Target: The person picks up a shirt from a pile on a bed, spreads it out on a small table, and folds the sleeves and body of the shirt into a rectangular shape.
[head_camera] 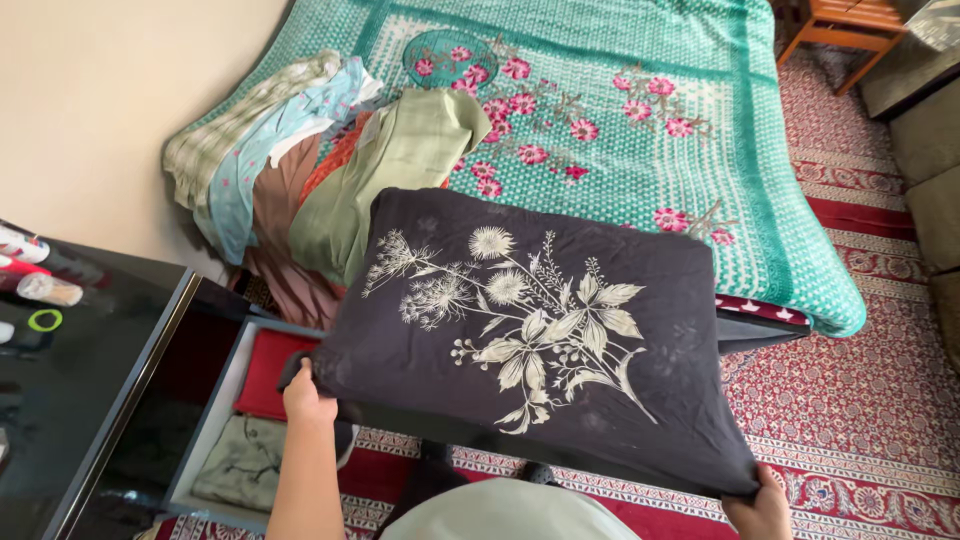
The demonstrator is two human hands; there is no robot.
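Observation:
I hold a folded black garment [530, 320] with a pale floral print flat between both hands, over the edge of an open drawer. My left hand [308, 392] grips its near left corner. My right hand [760, 500] pinches its near right corner at the bottom of the view. The cloth's far edge reaches toward the bed.
The open drawer [215, 420] holds a red cloth [272, 370] and a green folded cloth [240, 465]. A pile of clothes [320, 165] lies on the bed's teal floral blanket [640, 120]. A black dresser top [60, 380] with small items is left. A patterned red carpet [860, 400] covers the floor.

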